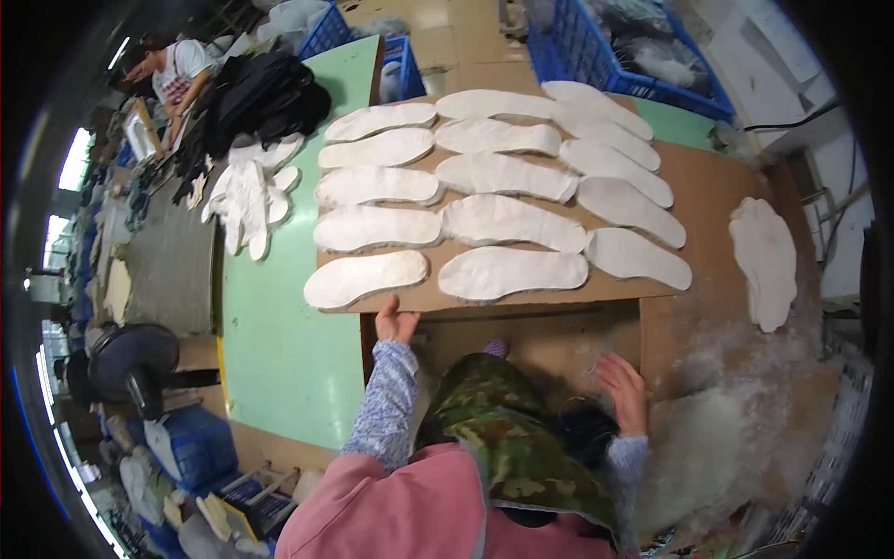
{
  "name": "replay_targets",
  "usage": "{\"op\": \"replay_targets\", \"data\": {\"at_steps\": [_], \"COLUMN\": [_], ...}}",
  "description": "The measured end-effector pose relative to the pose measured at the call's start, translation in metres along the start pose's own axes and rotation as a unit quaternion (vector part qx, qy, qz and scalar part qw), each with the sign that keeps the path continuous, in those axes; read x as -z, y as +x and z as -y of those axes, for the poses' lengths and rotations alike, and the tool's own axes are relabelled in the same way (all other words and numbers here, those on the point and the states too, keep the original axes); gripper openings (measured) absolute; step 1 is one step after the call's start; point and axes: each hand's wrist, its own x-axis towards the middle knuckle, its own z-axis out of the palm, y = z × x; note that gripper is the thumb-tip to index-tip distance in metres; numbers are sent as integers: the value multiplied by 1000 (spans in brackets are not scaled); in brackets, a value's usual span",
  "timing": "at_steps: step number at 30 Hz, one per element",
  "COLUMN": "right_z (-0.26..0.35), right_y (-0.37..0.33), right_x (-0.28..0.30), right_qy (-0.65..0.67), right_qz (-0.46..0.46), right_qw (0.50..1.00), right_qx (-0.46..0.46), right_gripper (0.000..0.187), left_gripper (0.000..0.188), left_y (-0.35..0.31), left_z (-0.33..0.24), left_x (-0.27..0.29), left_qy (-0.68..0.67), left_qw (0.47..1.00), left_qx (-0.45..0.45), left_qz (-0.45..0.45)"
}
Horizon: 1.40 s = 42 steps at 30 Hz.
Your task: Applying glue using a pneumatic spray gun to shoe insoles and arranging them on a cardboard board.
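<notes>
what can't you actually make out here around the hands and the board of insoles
- Left hand, head view: fingertips tucked under the cardboard board's edge, so the grip is hidden.
- Right hand: whether it presses the brown surface or hovers is unclear.
- Space below the board: blocked by the camouflage apron.
- White fluff pile: blurred near the rim.
- Blue crate contents: too small.

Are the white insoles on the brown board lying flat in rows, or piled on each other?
Lying flat in rows. The white insoles cover the brown board side by side, some edges touching; the left hand holds its near edge.
</notes>
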Motion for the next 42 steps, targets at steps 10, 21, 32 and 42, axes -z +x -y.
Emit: {"op": "replay_targets", "data": {"at_steps": [10,21,32,42], "right_z": [-37,-30,47,69], "right_y": [182,256,431,473], "right_x": [-53,-56,-115,-225], "right_qy": [342,267,251,107], "right_qz": [49,30,265,419], "right_qw": [938,963,920,832], "right_qx": [22,-5,-142,-347], "right_gripper": [41,52,56,7], "left_gripper": [15,16,27,43], "left_y": [-20,-24,-13,-109], "left_z": [-27,-13,46,155], "left_x": [12,14,-1,-14], "left_qy": [203,113,-44,-115], "left_qw": [979,987,976,845], "left_qx": [0,-107,-211,-513], "left_qz": [19,48,-28,-94]}}
